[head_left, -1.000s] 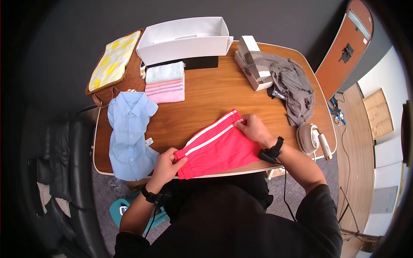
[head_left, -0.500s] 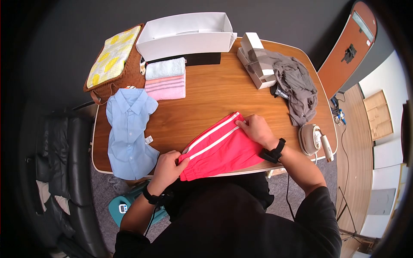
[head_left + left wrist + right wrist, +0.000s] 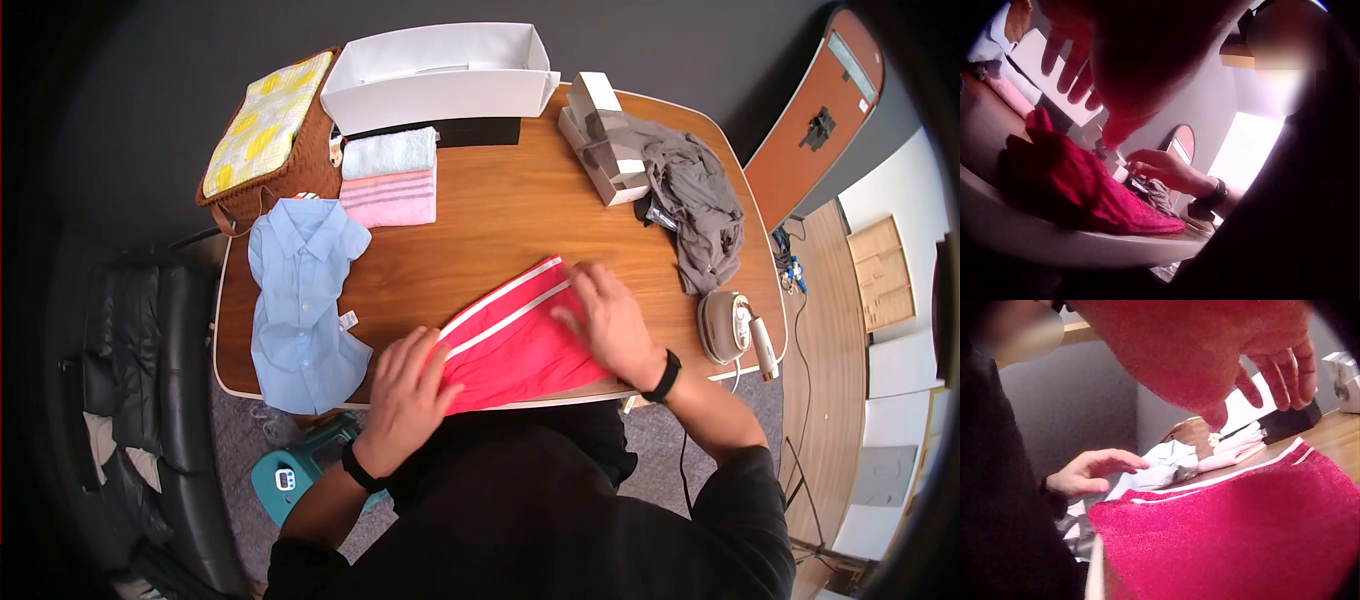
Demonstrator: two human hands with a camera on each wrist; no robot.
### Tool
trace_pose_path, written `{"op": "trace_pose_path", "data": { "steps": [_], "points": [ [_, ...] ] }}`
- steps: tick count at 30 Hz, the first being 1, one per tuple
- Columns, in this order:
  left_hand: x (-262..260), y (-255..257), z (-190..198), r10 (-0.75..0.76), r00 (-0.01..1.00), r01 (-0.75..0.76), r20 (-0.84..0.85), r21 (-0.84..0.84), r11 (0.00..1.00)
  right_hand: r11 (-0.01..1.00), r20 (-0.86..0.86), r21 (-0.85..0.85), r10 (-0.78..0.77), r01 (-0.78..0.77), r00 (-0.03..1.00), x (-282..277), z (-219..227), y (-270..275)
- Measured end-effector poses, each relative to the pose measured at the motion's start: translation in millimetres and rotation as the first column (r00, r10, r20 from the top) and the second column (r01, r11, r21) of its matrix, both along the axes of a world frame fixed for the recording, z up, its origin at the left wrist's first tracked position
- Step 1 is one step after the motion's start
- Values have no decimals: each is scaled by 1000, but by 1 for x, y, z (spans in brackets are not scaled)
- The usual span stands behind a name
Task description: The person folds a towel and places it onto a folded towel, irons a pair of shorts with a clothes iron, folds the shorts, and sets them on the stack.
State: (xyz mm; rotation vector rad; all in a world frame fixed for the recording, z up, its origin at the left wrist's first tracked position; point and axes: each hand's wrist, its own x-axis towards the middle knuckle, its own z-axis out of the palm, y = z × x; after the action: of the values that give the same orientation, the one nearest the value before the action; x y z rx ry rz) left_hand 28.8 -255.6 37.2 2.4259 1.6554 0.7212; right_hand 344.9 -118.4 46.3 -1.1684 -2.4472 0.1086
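Observation:
Pink-red shorts (image 3: 520, 345) with two white side stripes lie folded flat at the table's near edge. My left hand (image 3: 405, 392) hovers over their elastic waist end, fingers straight and spread. Over the far right end is my right hand (image 3: 622, 325), its fingers loosely extended and pinching nothing. In the right wrist view the shorts (image 3: 1229, 531) spread out below the right hand (image 3: 1210, 356), with a gap between them. The left wrist view shows the bunched waist end of the shorts (image 3: 1097, 194) beneath the left hand (image 3: 1141, 62).
A light blue shirt (image 3: 305, 310) lies to the left, below folded towels (image 3: 390, 190). Behind stand a brown basket (image 3: 320, 160) and a long white box (image 3: 440, 100). A grey garment (image 3: 705, 210), white boxes (image 3: 595, 140) and a beige corded appliance (image 3: 722, 325) occupy the right side.
Both hands have let go of the shorts and lifted, fingers opening out. The left hand has moved slightly right over the waist end; the shorts lie flat in about the same place.

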Motion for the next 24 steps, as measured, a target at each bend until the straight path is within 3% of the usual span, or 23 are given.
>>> {"op": "trace_pose_path", "data": {
  "steps": [3, 4, 6, 9, 15, 18, 21, 24],
  "points": [
    [15, -7, -13, -62, 992, 49, -110, -122, 991, 971, 104, -152, 202, -186, 974, 6, -6, -42],
    [14, -9, -23, -68, 985, 32, -158, -224, 974, 972, 104, -151, 199, -182, 975, 11, -13, -53],
    [10, -4, -24, -102, 980, 58, -170, -241, 969, 966, 192, -182, 220, -186, 956, 25, -30, -70],
    [2, 7, -26, -165, 966, 113, -198, -253, 961, 956, 194, -248, 209, -158, 959, 40, -36, -80],
    [-13, 63, -25, -321, 904, 266, -282, -214, 940, 976, 281, -213, 98, -37, 955, 42, -40, -112],
    [-6, 77, -10, -356, 826, 304, -436, -188, 934, 973, 273, -227, 36, 28, 961, 43, -34, -124],
    [16, 58, 10, -442, 833, 385, -333, -225, 895, 973, 199, -233, 35, 13, 979, 35, -13, -125],
    [31, 32, -7, -478, 840, 409, -256, -281, 868, 960, 207, -272, 130, -70, 970, 29, -20, -120]
  ]
}}
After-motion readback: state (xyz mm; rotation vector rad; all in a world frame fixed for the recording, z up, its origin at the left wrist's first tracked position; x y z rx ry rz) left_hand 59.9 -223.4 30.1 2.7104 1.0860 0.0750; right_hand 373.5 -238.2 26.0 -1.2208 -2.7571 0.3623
